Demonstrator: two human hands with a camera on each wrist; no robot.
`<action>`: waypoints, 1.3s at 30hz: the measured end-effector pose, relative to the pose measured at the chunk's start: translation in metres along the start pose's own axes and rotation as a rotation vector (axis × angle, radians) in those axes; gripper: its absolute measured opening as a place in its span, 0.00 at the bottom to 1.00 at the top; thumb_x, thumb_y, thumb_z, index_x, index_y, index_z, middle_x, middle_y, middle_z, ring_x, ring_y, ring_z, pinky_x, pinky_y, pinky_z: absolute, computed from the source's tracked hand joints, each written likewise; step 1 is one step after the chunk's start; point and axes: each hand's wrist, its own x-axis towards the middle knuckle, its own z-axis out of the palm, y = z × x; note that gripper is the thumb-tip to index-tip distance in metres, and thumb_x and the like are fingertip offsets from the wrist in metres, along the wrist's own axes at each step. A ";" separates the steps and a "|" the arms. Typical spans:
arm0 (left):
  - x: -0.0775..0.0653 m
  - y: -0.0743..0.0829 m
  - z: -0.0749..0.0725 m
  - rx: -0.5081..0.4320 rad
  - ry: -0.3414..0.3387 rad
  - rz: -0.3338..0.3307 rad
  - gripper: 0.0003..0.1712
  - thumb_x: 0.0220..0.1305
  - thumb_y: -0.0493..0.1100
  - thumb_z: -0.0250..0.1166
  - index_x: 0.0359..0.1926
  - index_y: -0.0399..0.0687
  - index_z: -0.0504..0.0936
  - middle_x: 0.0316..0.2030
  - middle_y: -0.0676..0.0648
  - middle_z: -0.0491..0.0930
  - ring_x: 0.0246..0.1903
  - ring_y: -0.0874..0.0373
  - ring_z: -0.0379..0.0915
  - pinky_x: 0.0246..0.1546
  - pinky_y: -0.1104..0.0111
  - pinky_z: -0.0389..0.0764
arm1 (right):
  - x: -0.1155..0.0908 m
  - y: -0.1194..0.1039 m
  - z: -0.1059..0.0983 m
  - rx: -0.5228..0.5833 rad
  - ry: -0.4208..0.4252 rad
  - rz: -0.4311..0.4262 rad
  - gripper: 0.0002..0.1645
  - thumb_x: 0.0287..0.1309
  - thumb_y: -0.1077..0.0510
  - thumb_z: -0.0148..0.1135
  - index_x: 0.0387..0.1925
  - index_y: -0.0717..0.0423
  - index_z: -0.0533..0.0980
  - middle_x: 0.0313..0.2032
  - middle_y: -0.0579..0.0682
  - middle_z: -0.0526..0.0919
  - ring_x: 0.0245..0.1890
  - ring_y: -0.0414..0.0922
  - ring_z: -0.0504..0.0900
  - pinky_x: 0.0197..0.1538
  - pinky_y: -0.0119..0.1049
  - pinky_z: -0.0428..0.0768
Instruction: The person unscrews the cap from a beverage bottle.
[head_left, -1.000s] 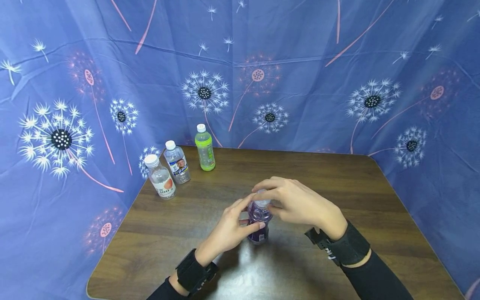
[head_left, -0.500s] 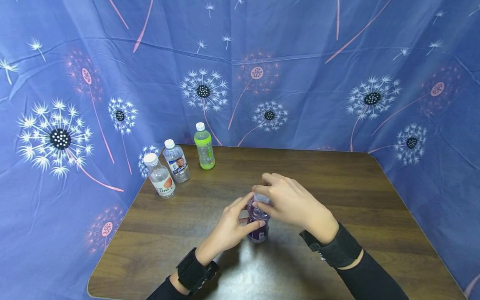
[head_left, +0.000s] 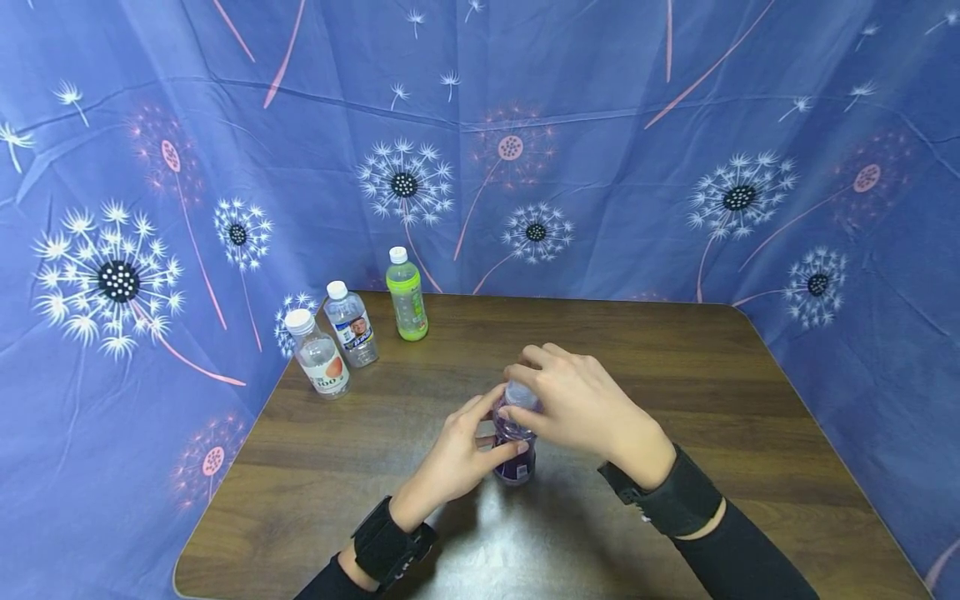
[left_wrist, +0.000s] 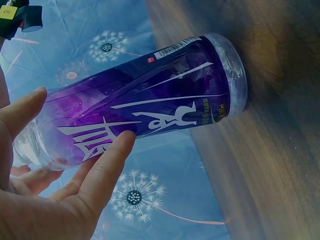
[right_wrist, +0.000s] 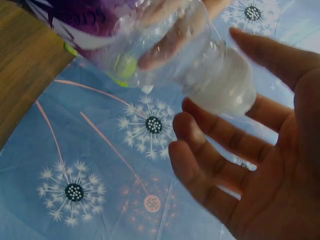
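Observation:
A clear plastic bottle (head_left: 516, 468) with a purple label stands upright on the table. My left hand (head_left: 456, 454) holds it from the left, thumb on the near side and fingers round the upper body. White lettering and a barcode show on the label of the bottle (left_wrist: 155, 95) in the left wrist view. Over the top, my right hand (head_left: 588, 408) has its fingers and thumb curled about the translucent, domed bottle cap (head_left: 521, 395). In the right wrist view the fingers lie along one side of the cap (right_wrist: 225, 85), with the thumb opposite.
At the back left of the wooden table (head_left: 637, 342) stand a peach-labelled bottle (head_left: 322, 362), a blue-labelled bottle (head_left: 352, 329) and a green-labelled bottle (head_left: 408, 300), all with white caps. A blue dandelion-print cloth (head_left: 480, 192) hangs behind and at the sides.
My right hand has turned and shifted slightly left, its fingers curling in closer about the cap. The left hand and the bottle stay in place.

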 end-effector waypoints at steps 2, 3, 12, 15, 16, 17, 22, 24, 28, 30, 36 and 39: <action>0.000 0.000 0.000 -0.008 0.001 0.003 0.48 0.62 0.52 0.73 0.77 0.59 0.60 0.64 0.46 0.73 0.61 0.47 0.77 0.51 0.63 0.87 | -0.001 0.003 -0.004 0.065 -0.034 -0.030 0.27 0.57 0.39 0.71 0.56 0.42 0.81 0.49 0.40 0.81 0.45 0.39 0.79 0.35 0.33 0.83; 0.000 0.000 0.000 -0.017 0.002 0.006 0.47 0.62 0.52 0.73 0.77 0.57 0.60 0.64 0.45 0.72 0.62 0.46 0.76 0.51 0.63 0.87 | -0.001 0.005 -0.006 0.099 -0.052 -0.050 0.28 0.56 0.41 0.72 0.58 0.43 0.81 0.53 0.41 0.81 0.50 0.40 0.80 0.41 0.36 0.85; 0.000 0.000 0.000 -0.026 0.001 0.016 0.44 0.62 0.50 0.73 0.75 0.69 0.62 0.64 0.47 0.73 0.62 0.46 0.76 0.50 0.62 0.87 | 0.000 0.016 -0.017 0.267 -0.185 -0.190 0.27 0.58 0.64 0.66 0.58 0.41 0.81 0.62 0.43 0.79 0.64 0.43 0.76 0.63 0.42 0.82; 0.001 0.000 0.000 -0.020 0.001 0.011 0.45 0.62 0.51 0.73 0.76 0.71 0.61 0.64 0.47 0.72 0.62 0.47 0.76 0.51 0.62 0.87 | 0.001 0.017 -0.018 0.263 -0.190 -0.201 0.25 0.60 0.66 0.64 0.57 0.42 0.81 0.60 0.43 0.80 0.62 0.43 0.78 0.62 0.42 0.82; 0.001 0.001 0.000 -0.018 0.001 0.008 0.46 0.62 0.51 0.73 0.76 0.71 0.60 0.64 0.47 0.72 0.62 0.47 0.76 0.51 0.62 0.87 | 0.001 0.017 -0.018 0.263 -0.191 -0.202 0.25 0.61 0.66 0.64 0.57 0.43 0.82 0.60 0.43 0.80 0.62 0.43 0.78 0.63 0.41 0.82; 0.001 0.001 0.000 -0.018 0.000 0.005 0.46 0.62 0.51 0.73 0.76 0.71 0.60 0.64 0.47 0.72 0.62 0.47 0.76 0.51 0.62 0.87 | 0.002 0.018 -0.019 0.263 -0.192 -0.200 0.24 0.62 0.65 0.65 0.57 0.43 0.82 0.60 0.43 0.81 0.62 0.43 0.78 0.63 0.41 0.82; 0.001 0.001 0.001 -0.017 0.016 0.016 0.47 0.62 0.52 0.73 0.77 0.66 0.59 0.64 0.45 0.73 0.61 0.46 0.77 0.50 0.61 0.88 | 0.002 0.019 -0.018 0.266 -0.208 -0.194 0.24 0.63 0.65 0.65 0.58 0.43 0.81 0.60 0.44 0.81 0.62 0.44 0.78 0.63 0.41 0.82; 0.001 0.000 0.001 -0.018 0.021 0.017 0.47 0.62 0.52 0.73 0.77 0.65 0.60 0.65 0.45 0.73 0.60 0.46 0.77 0.50 0.61 0.88 | 0.002 0.019 -0.018 0.269 -0.209 -0.195 0.24 0.64 0.65 0.64 0.59 0.44 0.81 0.61 0.45 0.80 0.62 0.44 0.78 0.63 0.41 0.82; 0.000 0.000 0.000 -0.017 0.026 0.014 0.48 0.62 0.52 0.73 0.77 0.64 0.59 0.66 0.45 0.72 0.60 0.46 0.77 0.50 0.63 0.87 | 0.002 0.019 -0.017 0.274 -0.210 -0.195 0.24 0.65 0.65 0.63 0.60 0.45 0.80 0.62 0.46 0.80 0.63 0.45 0.77 0.63 0.41 0.82; 0.000 0.000 0.000 -0.015 0.030 0.016 0.48 0.62 0.52 0.73 0.78 0.64 0.58 0.65 0.45 0.72 0.61 0.47 0.77 0.50 0.64 0.87 | 0.001 0.019 -0.017 0.278 -0.212 -0.192 0.24 0.65 0.64 0.63 0.60 0.45 0.80 0.63 0.47 0.80 0.62 0.44 0.77 0.62 0.41 0.82; 0.000 -0.001 0.001 -0.019 0.034 0.013 0.49 0.61 0.51 0.74 0.78 0.61 0.58 0.65 0.44 0.72 0.60 0.48 0.78 0.50 0.66 0.87 | 0.002 0.019 -0.015 0.284 -0.193 -0.209 0.24 0.64 0.65 0.64 0.60 0.46 0.80 0.63 0.48 0.80 0.59 0.44 0.78 0.59 0.41 0.83; 0.001 -0.002 0.001 -0.017 0.032 0.013 0.49 0.61 0.51 0.74 0.78 0.61 0.58 0.65 0.45 0.73 0.59 0.48 0.79 0.50 0.66 0.87 | 0.002 0.019 -0.014 0.291 -0.170 -0.224 0.24 0.63 0.66 0.65 0.60 0.47 0.80 0.62 0.50 0.80 0.60 0.46 0.78 0.60 0.43 0.83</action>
